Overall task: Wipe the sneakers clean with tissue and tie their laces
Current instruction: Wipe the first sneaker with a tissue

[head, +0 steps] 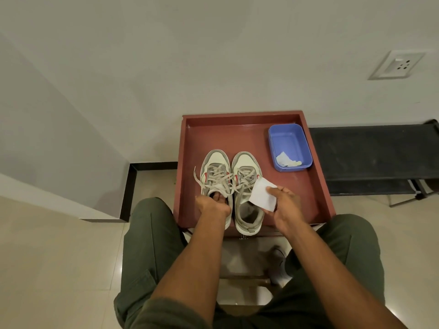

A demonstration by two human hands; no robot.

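Two sneakers (231, 188) stood side by side on the red desk (316, 186), toes pointing to 12 o'clock. The left hand (212, 205) grasped the left sneaker's collar. The right hand (283, 200) pinched a white tissue (261, 194) over the right sneaker.

Two sneakers (231, 188) are set side by side on a tray (249, 136), with a tub (290, 146) placed behind, to the right.

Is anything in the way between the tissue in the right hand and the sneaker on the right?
Nothing visible blocks it. The right hand holds the tissue over the right sneaker, partly overlapping it in view. Only loose laces lie across the tops of both sneakers.
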